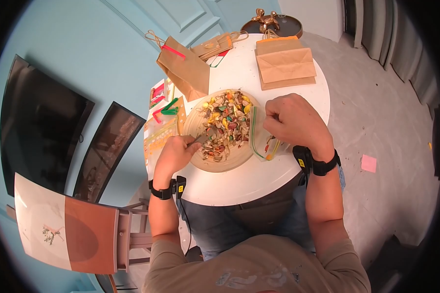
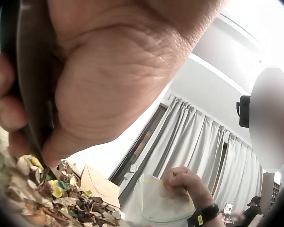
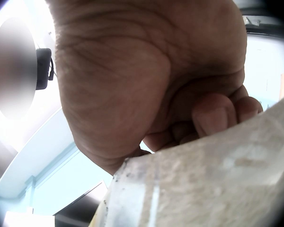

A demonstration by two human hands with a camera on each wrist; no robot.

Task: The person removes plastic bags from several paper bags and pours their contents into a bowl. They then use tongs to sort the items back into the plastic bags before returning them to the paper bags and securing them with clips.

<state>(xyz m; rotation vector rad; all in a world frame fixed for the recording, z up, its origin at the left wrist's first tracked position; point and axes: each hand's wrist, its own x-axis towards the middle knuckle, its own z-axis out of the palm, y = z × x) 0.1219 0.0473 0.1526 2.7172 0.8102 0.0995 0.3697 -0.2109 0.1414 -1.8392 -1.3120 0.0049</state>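
Note:
My left hand grips a dark, narrow tongs-like tool low over the left part of the heap; its tip is hard to make out among the pieces. The heap of dry shell- or petal-like bits, in tan, brown, yellow and green, covers much of a round, pale wooden tray. At the tray's right side, my right hand holds a clear zip bag by its edge. A green zip strip runs along the bag's left edge, and a few coloured pieces show near its lower end.
A brown paper bag stands behind the tray, and more paper bags lie at the back right of the white round table. Green clips and an orange-patterned packet lie at the left. A pink note is on the floor.

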